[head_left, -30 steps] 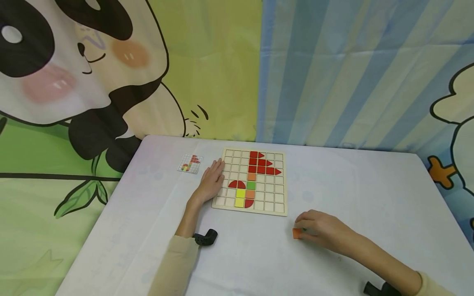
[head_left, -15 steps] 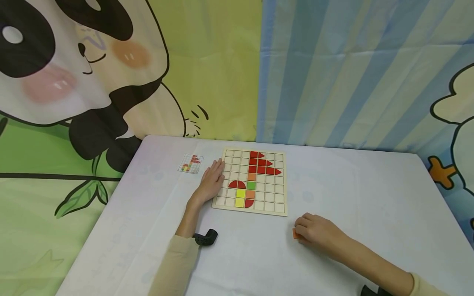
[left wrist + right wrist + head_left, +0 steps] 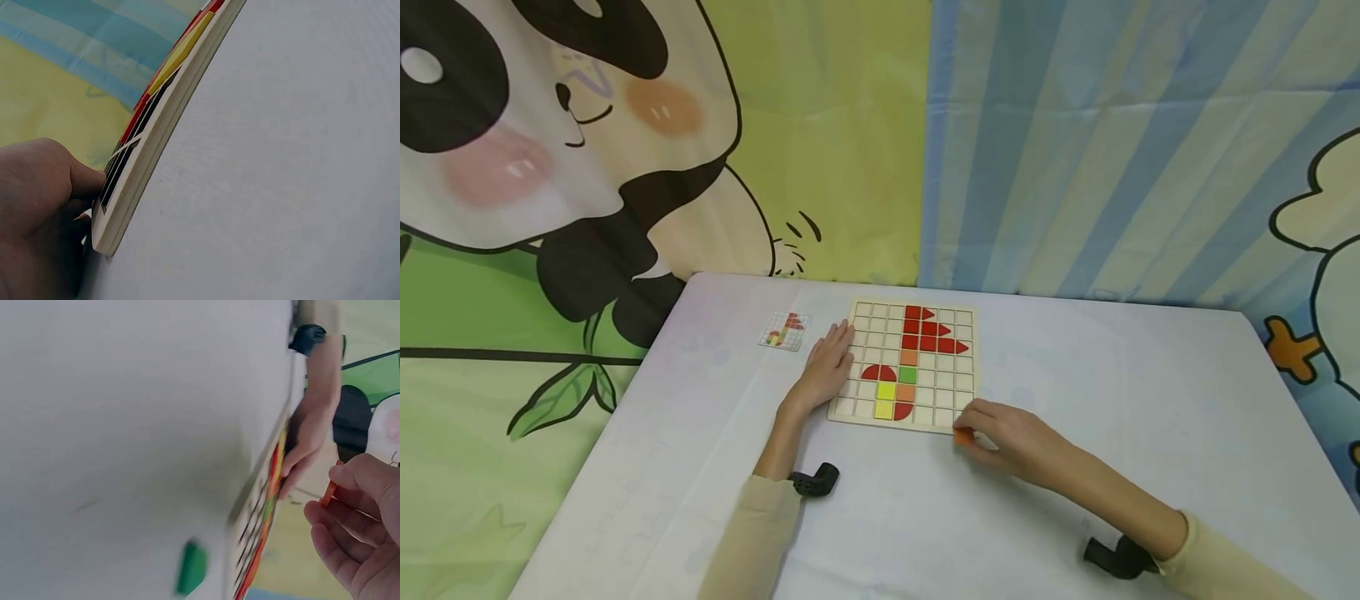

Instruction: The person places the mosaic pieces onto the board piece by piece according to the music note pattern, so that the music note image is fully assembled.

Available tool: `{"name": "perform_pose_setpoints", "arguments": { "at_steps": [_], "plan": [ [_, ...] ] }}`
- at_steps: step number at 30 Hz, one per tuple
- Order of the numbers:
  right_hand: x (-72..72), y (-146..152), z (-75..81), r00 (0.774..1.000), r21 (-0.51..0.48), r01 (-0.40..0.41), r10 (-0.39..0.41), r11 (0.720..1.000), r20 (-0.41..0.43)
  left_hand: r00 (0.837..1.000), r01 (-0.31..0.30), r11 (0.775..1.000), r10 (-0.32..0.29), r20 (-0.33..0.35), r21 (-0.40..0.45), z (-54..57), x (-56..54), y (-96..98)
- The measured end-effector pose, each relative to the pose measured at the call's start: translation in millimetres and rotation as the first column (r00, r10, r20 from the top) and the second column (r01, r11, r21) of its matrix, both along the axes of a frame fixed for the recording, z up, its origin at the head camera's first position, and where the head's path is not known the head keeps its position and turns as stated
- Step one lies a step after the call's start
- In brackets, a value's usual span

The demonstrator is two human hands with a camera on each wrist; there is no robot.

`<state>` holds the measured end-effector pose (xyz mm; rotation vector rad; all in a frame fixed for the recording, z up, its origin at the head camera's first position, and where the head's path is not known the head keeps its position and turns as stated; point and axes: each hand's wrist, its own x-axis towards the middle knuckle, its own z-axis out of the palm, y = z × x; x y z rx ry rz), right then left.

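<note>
A wooden grid board (image 3: 946,379) lies on the white table, with red, orange, green and yellow pieces set in its squares. My left hand (image 3: 823,371) rests along the board's left edge, fingers straight. In the left wrist view the thumb (image 3: 87,180) touches the board's corner. At the near right corner, my right hand (image 3: 1022,443) pinches an orange square tile (image 3: 962,437) between thumb and fingertips. The right wrist view has that tile edge-on, off the table. A loose green piece (image 3: 192,567) lies on the table there; the right hand hides it in the head view.
A small pattern card (image 3: 784,331) with a coloured picture on a grid lies left of the board. Black wrist devices sit on the left wrist (image 3: 817,481) and right wrist (image 3: 1120,557). Behind the table hangs a printed cloth (image 3: 1037,150) with a panda.
My right hand has picked up the orange tile from the table and carried it left and away from me to the board's near right corner. The left hand has stayed in place.
</note>
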<state>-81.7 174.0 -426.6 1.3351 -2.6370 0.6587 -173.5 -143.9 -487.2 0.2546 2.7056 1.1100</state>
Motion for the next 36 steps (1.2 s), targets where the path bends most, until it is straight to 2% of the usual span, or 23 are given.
{"name": "perform_pose_setpoints", "arguments": {
  "at_steps": [3,7,11,15,24,28,36],
  "plan": [
    [-13.6,-27,9.3,0.996,0.001,-0.016,0.016,1.0,0.09,1.0,0.0,1.0,0.0,-0.006,-0.004,-0.2,-1.2,-0.4],
    [-32.7,-65,14.3,0.989,0.005,-0.038,0.037,0.999,0.145,1.0,0.008,1.0,-0.008,-0.024,-0.001,0.2,-3.4,0.8],
    [-48.3,-96,11.9,0.981,0.049,-0.026,0.017,0.998,0.191,0.999,0.025,1.0,-0.025,-0.028,-0.003,1.7,-4.5,3.1],
    [-58.4,-116,5.5,0.97,0.114,0.002,-0.03,0.994,0.24,0.999,0.034,0.999,-0.034,-0.024,0.0,3.0,-3.4,4.1],
    [-68.5,-135,-10.2,0.976,0.185,0.06,-0.097,0.981,0.195,0.999,0.025,1.0,-0.025,-0.024,-0.005,1.7,-1.5,1.3],
    [-70.2,-138,-12.0,0.977,0.197,0.086,-0.122,0.977,0.175,0.999,0.02,1.0,-0.02,-0.025,-0.005,1.0,0.0,0.6],
    [-79.7,-141,-7.0,0.969,0.214,0.099,-0.143,0.972,0.203,1.0,0.012,1.0,-0.012,-0.021,-0.012,-0.5,0.7,-1.9]
  ]
}}
